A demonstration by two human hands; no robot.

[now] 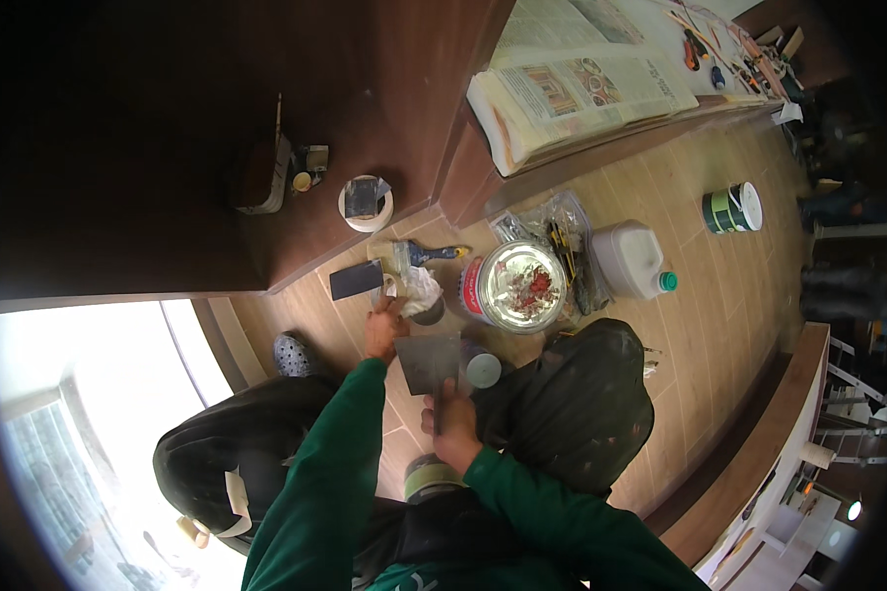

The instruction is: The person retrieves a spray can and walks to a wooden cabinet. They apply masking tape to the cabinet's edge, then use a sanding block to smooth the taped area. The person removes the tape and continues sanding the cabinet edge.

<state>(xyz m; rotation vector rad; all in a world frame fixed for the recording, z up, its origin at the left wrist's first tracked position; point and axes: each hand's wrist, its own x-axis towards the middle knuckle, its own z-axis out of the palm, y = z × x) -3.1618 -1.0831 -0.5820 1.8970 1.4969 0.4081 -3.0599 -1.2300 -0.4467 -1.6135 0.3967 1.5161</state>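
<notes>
My right hand [450,426] grips the handle of a wide metal putty knife [429,360], its blade pointing away from me. My left hand [383,330] reaches forward past the blade's left corner, toward a crumpled white rag [422,293] and a second dark scraper [356,280] lying on the wooden floor. Whether the left fingers hold anything is hidden. An open tin [518,285] with red-flecked contents stands just right of the rag. A small round lid [483,370] lies beside the blade. Both sleeves are green.
A white plastic jug [633,258] with a green cap and a clear bag of tools [562,241] sit beyond the tin. A green-and-white paint can [734,208] stands farther right. Newspapers [581,89] cover a ledge. A tape roll [366,203] rests on the dark wood surface.
</notes>
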